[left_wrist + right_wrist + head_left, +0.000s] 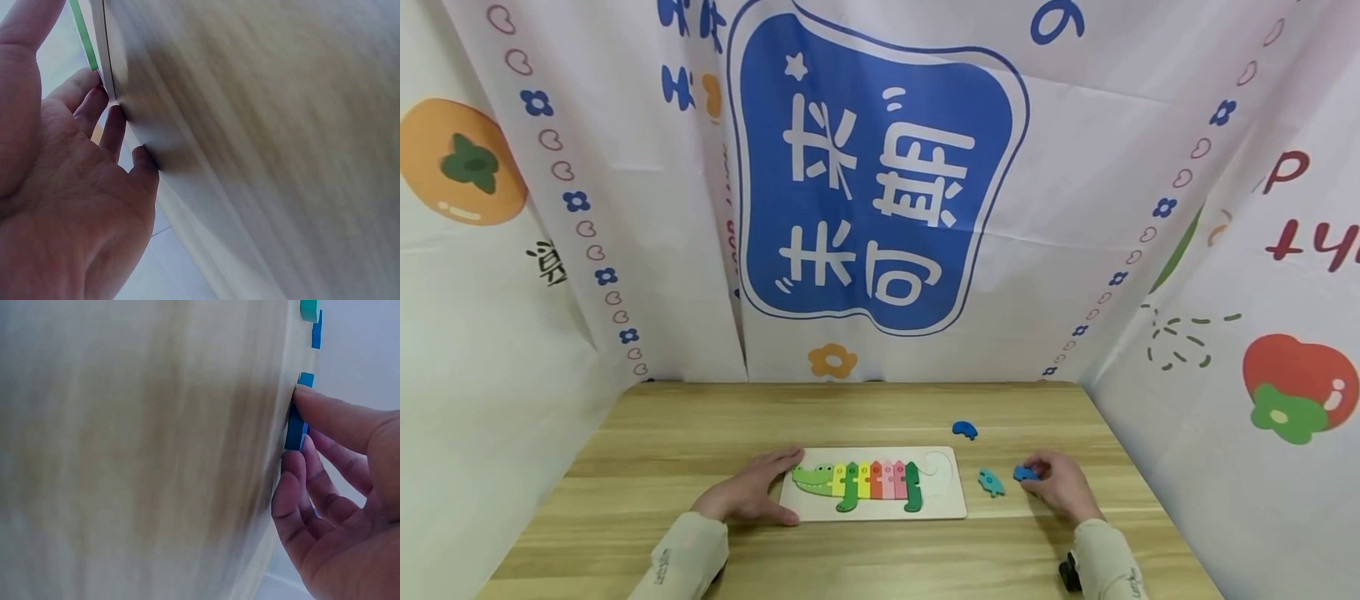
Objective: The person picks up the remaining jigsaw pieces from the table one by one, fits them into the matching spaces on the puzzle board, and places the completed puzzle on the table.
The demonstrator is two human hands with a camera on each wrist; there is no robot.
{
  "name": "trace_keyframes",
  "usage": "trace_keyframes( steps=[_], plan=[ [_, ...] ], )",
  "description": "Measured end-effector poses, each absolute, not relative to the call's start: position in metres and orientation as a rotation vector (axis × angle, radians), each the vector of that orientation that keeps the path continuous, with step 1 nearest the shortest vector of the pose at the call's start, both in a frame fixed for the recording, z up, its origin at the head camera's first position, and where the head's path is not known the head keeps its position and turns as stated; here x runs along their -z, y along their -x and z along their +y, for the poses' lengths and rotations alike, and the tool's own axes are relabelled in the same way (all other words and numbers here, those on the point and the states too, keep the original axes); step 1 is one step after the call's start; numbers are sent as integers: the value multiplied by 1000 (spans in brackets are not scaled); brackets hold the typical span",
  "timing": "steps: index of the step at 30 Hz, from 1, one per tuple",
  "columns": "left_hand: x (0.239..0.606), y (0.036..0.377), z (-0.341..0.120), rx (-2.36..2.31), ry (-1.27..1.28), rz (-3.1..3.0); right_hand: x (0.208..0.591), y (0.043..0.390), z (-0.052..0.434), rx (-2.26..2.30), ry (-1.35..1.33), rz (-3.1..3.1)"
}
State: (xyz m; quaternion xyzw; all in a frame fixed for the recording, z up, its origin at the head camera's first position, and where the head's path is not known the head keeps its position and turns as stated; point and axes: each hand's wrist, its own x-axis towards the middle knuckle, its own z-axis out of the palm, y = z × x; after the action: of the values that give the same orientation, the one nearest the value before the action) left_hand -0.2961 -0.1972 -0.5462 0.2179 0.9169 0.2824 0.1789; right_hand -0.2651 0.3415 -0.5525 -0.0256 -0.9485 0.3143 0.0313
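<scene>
A pale wooden crocodile puzzle board lies on the table, with a green head and several coloured body pieces set in it. My left hand spans the board's left end, thumb by the near corner and fingers at the far one. In the left wrist view, fairly straight fingertips rest along the board's edge. My right hand pinches a blue puzzle piece between thumb and fingers, right at the tabletop. The right wrist view shows that blue piece edge-on, partly covered by the thumb.
A teal puzzle piece lies between the board and my right hand. Farther back is a dark blue curved piece. The tail outline at the board's right end is bare. Printed cloth hangs behind and beside the wooden table.
</scene>
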Motion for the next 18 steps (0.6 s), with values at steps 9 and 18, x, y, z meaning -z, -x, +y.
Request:
trace_keyframes(
  steps=[9,18],
  plan=[
    [542,293,-198,-798,-607,2584,549,261,334,-1183,142,-2886],
    [544,296,-199,-817,-649,2577,541,263,326,-1317,203,-2796]
  ],
)
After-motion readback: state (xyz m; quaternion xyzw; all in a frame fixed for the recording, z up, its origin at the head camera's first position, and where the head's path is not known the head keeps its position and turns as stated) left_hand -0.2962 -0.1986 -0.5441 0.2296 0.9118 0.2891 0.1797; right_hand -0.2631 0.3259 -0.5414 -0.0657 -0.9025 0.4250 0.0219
